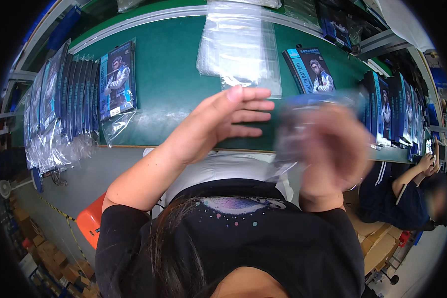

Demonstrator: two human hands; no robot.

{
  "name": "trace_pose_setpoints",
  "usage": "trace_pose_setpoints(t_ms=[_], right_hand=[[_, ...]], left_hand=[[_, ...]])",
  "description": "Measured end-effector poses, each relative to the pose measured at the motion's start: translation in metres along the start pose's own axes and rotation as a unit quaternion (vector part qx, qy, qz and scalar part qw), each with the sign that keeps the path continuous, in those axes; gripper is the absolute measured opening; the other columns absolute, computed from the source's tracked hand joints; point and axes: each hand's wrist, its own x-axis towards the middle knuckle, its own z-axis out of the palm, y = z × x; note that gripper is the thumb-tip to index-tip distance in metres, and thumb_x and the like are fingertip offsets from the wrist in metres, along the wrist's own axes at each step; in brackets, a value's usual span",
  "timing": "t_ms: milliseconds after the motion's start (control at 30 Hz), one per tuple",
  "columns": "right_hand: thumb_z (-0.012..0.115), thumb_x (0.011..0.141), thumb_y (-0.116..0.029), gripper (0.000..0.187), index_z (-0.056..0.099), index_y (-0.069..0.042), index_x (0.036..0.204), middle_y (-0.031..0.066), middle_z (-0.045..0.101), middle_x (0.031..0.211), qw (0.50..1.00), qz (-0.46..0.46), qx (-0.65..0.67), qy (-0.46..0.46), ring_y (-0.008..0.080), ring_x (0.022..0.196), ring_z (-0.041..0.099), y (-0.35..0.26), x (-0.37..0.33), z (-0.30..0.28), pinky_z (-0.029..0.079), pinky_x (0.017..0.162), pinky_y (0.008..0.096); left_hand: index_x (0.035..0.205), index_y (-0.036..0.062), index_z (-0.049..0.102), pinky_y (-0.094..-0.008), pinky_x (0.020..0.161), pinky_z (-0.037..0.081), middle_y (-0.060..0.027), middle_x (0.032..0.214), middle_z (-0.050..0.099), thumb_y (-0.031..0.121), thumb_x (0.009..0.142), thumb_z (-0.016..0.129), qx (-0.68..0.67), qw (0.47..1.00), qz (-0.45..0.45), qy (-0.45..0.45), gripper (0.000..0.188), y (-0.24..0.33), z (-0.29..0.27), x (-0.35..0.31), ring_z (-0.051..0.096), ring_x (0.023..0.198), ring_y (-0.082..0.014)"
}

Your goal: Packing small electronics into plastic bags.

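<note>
My left hand [218, 116] hovers above the table's near edge, its fingers stretched out and apart, with nothing in it. To its right, my right hand [340, 149] is smeared by motion, gripping a blurred box in a clear plastic bag [295, 119]; loose film trails below. Just beyond lies a dark blue printed battery box [315, 72] with a figure on its front. A stack of clear plastic bags [238, 44] is spread at the middle of the table. One bagged box [118, 82] lies at the left, its loose film toward me.
Many bagged boxes [79, 94] stand in a row along the left of the green table [169, 59]. Another row of boxes [390, 107] stands at the right end. A co-worker [397, 193] sits at the far right. An orange stool [89, 221] is at my left.
</note>
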Motion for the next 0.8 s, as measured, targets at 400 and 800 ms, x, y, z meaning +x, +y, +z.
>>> trace_pose_setpoints(t_ms=[400,800], right_hand=[[0.058,0.086,-0.003,0.033,0.056,0.006,0.118,0.0092,0.062,0.085,0.99,0.121,0.06,-0.031,0.0134,0.079,0.057,0.042,0.002,0.008,0.046,0.074,0.025],[0.077,0.059,-0.058,0.096,0.045,-0.004,0.132,0.028,0.045,0.129,0.827,0.287,-0.477,-0.081,0.0398,0.12,0.044,0.126,-0.033,-0.016,0.035,0.101,0.0466]], left_hand=[[0.127,0.002,0.049,-0.0346,0.095,0.042,-0.0127,0.124,0.053,0.009,0.084,0.057,0.64,0.525,0.392,0.401,0.044,0.057,-0.077,-0.044,0.053,0.113,-0.0254],[0.111,0.0045,0.06,-0.0454,0.1,0.037,-0.0167,0.123,0.054,0.003,0.07,0.068,0.798,0.42,0.348,0.258,0.041,0.034,-0.054,-0.014,0.046,0.119,-0.037]])
